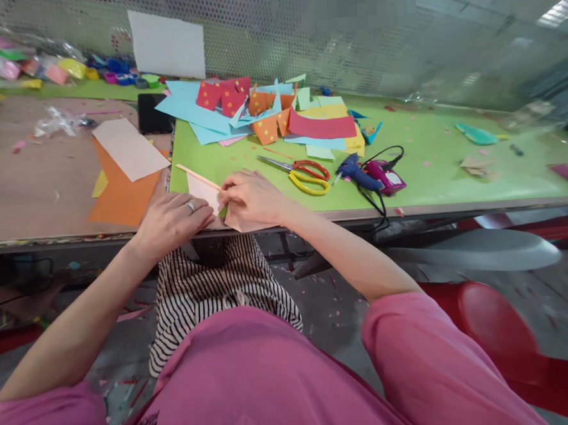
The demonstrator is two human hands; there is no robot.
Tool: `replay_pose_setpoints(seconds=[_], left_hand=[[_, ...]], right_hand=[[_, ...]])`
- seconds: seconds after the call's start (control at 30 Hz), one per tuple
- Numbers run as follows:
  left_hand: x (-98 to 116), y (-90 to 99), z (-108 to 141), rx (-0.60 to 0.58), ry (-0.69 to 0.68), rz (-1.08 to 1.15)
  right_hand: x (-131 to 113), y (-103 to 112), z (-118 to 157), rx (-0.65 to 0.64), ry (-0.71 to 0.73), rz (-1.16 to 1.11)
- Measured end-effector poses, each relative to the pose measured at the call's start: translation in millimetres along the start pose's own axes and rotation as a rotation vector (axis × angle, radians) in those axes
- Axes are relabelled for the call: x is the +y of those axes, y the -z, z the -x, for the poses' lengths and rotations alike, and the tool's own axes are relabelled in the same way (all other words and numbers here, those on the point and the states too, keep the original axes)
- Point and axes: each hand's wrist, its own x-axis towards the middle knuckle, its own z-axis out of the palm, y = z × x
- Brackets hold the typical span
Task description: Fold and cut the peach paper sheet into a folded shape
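Between my hands at the front edge of the table lies a pale pink sheet of paper (202,190), with a narrow folded strip along its upper edge. My left hand (176,219), a ring on one finger, rests flat with its fingertips at the sheet's lower left part. My right hand (254,196) has its thumb and fingers pinched at the paper's right side and covers much of it. A pale corner of paper shows below the right palm. Just beyond that hand lie scissors (308,177) with one red and one yellow handle loop.
A blue glue gun (358,171) and a magenta device (386,177) with a black cable lie to the right. Cut coloured paper (322,125) is heaped behind. Orange paper (124,200), a pale sheet (130,149) and a black phone-like slab (154,113) are on the left.
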Motion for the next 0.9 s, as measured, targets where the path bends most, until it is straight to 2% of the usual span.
replay_pose_setpoints(seconds=[0.1,0.23,0.33,0.5,0.6,0.77,0.9], left_hand=[[2,-0.3,-1,0.008,-0.09,-0.186],[6,-3.5,-3,0.085,-0.099,-0.295],[6,-8.2,-3,0.094,-0.018,-0.296],[9,-14.1,-2,0.065,0.267,-0.142],[14,-14.2,-3,0.061,0.372,-0.073],[21,-14.7,-3,0.113,0.404,-0.093],[21,-15.6,-1,0.143,0.396,-0.106]], right_hand=[[4,-3,0,0.034,0.008,-0.041],[6,-7,1,0.078,0.012,-0.031],[6,-9,0,0.089,0.016,-0.022],[7,-13,-2,0.104,0.033,-0.039],[8,-16,-3,0.121,0.025,-0.035],[7,-16,-7,0.13,0.022,0.008],[2,-13,-8,0.105,0.066,0.151]])
